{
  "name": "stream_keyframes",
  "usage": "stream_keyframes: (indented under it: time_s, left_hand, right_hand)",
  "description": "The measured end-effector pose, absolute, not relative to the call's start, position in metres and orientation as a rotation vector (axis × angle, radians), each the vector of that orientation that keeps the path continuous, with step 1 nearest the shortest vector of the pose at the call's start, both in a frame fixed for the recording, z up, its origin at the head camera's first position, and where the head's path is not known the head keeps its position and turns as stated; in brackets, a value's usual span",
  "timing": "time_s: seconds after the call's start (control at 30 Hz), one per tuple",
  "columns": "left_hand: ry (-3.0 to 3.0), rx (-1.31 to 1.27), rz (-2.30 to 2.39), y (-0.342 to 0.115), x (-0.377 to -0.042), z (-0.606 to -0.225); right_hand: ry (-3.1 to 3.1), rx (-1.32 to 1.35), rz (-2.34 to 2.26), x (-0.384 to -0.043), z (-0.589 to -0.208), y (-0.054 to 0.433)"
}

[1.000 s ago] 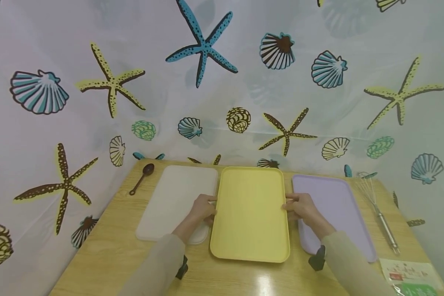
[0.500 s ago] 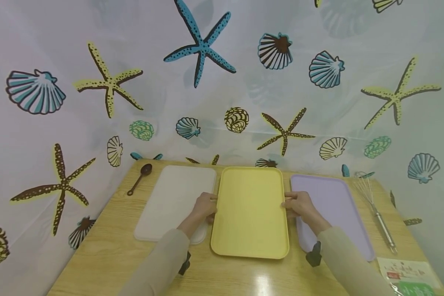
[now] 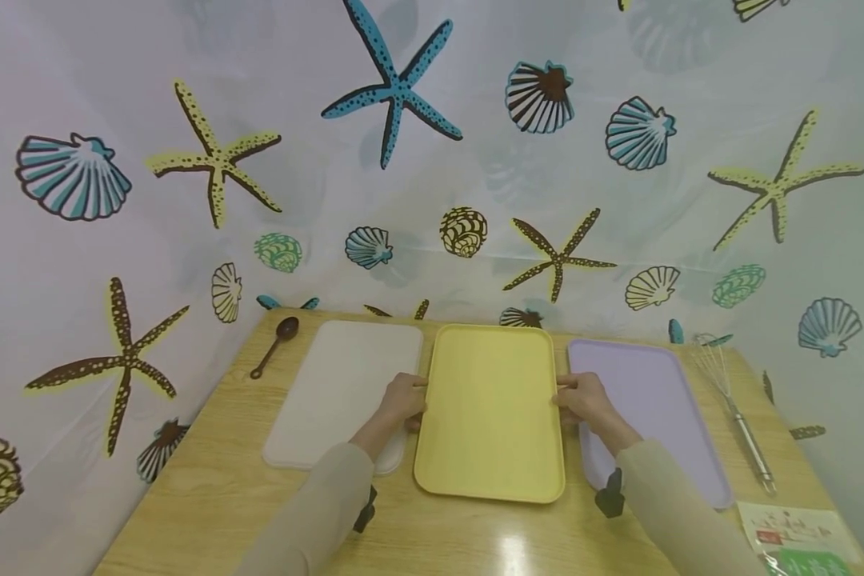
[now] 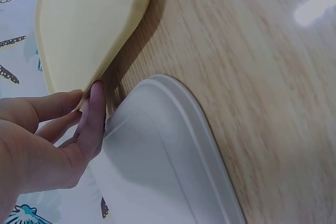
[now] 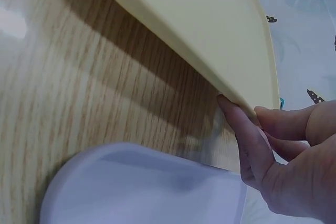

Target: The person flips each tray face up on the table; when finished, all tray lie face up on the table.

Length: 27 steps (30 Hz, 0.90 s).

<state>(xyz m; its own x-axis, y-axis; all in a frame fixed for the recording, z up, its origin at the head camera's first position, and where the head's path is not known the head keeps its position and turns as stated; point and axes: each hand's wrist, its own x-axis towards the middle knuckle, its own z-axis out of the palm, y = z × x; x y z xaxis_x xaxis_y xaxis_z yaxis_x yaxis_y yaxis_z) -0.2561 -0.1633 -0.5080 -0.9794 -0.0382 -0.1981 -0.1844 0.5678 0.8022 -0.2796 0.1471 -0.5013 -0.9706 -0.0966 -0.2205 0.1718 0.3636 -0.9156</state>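
Note:
A yellow tray (image 3: 490,416) lies between a white tray (image 3: 342,384) and a lilac tray (image 3: 648,400) in the head view. My left hand (image 3: 401,404) pinches its left long edge between thumb and fingers, just over the white tray's right side. On the opposite edge, my right hand (image 3: 583,402) pinches the rim, beside the lilac tray. Both wrist views show fingertips tucked under the yellow tray's rim, and a shadow on the wood beneath, so this edge stands a little off the table. The tray's upper face holds nothing.
On the wooden table (image 3: 187,480), a dark brown spoon (image 3: 277,346) lies at the back left. A metal whisk (image 3: 738,416) is right of the lilac tray, with a printed packet (image 3: 799,532) at the front right. A shell-patterned curtain (image 3: 432,200) encloses the back and sides.
The yellow tray's near edge has shifted slightly away from me, with both hands still pinching its sides. The other trays, spoon and whisk stay put.

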Motion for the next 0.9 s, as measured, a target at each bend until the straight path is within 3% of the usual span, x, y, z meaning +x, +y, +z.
stream_keyframes:
  time_s: [0.9]
  left_hand:
    - [2.752,-0.139,1.240,-0.144,-0.257,-0.502]
  right_hand:
    - [2.502,0.133,-1.559,-0.288,-0.510,0.149]
